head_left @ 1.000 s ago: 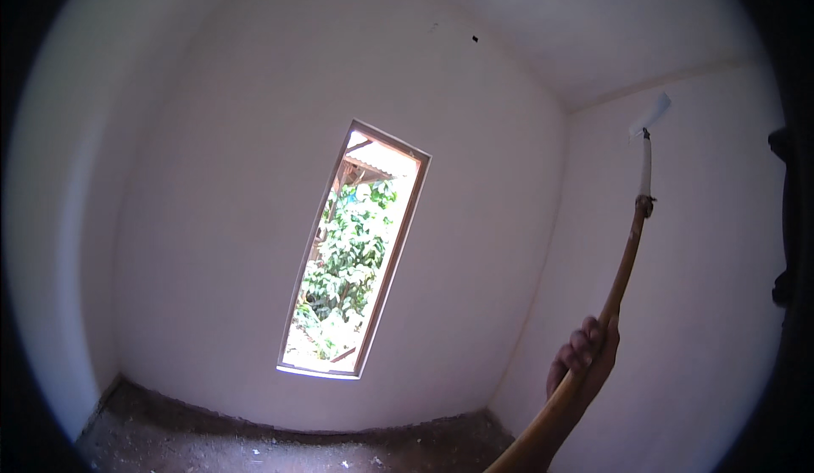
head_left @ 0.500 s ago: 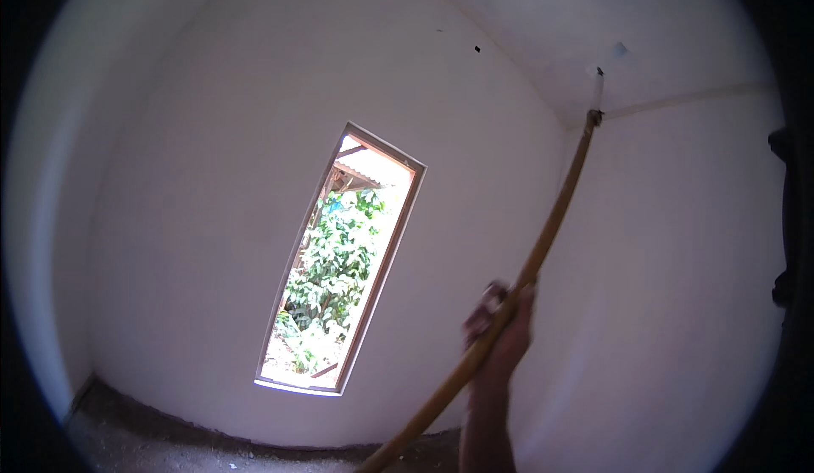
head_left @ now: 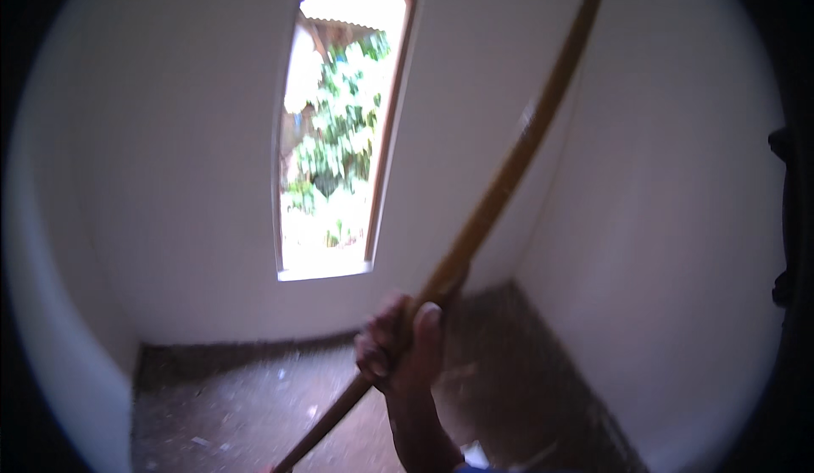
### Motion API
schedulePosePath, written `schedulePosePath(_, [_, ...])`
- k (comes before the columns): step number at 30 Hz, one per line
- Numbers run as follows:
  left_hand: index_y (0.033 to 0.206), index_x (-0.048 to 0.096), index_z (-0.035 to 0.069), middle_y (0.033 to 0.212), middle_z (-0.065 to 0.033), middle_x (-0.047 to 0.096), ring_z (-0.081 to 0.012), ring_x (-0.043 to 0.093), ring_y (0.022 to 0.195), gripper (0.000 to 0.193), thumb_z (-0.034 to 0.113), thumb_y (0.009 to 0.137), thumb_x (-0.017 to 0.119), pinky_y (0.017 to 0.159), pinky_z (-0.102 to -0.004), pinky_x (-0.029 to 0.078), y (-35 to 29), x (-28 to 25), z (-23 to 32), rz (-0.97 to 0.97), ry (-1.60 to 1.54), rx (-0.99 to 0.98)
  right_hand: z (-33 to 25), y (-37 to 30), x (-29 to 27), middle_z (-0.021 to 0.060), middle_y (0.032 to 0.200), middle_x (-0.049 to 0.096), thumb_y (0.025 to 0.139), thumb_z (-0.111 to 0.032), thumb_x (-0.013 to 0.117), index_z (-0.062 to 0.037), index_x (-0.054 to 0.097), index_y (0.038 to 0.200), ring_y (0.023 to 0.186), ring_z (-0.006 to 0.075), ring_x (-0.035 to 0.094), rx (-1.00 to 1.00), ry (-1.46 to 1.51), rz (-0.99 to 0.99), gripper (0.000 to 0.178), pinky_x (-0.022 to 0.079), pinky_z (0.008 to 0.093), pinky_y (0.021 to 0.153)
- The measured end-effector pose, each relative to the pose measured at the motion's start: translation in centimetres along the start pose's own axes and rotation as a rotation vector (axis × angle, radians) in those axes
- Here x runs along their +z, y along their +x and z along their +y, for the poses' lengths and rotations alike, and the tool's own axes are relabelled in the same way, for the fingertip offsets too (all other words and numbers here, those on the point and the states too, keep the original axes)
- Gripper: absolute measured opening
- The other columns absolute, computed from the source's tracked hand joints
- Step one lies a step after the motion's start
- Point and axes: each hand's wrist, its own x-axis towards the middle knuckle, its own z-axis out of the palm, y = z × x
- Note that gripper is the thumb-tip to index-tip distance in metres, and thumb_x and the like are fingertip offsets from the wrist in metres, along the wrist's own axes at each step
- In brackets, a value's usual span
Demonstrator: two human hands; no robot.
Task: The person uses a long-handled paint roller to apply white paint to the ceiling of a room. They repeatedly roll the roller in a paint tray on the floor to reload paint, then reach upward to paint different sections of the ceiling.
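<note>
The right hand, forearm rising beneath it, curls round a wooden pole below and right of the window; the left hand's state I cannot tell. The pole slants up past the window's right side.

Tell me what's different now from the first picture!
The right hand moved left across the picture, and the far end of the brown pole went out past the top. The view tipped down: the window sits higher and more floor shows. The same hand still grips the pole.
</note>
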Motion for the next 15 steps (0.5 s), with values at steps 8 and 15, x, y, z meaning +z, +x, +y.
schedulePosePath(8, [0.083, 0.059, -0.002, 0.071, -0.0211, 0.057, -0.0418, 0.057, 0.065, 0.022, 0.011, 0.088, 0.076, 0.061, -0.0481, 0.046, -3.9, -1.4, -8.5, -0.016, 0.173, -0.268, 7.0, -2.6, -3.0, 0.0031, 0.083, 0.053, 0.106, -0.019, 0.045, -0.0207, -0.008, 0.164, 0.052, 0.0065, 0.045, -0.164, -0.008, -0.074, 0.079, 0.042, 0.0234, 0.043])
schedulePosePath(15, [0.096, 0.064, 0.000, 0.078, -0.0168, 0.061, -0.0281, 0.057, 0.070, 0.020, 0.011, 0.088, 0.078, 0.070, -0.0422, 0.050, -3.9, -4.8, -8.1, -0.008, 0.122, -0.425, 5.9, -1.8, -4.4, 0.0035, 0.083, 0.051, 0.106, -0.015, 0.043, -0.0207, -0.015, 0.165, 0.055, 0.0068, 0.045, -0.214, -0.062, 0.054, 0.082, 0.043, 0.0240, 0.045])
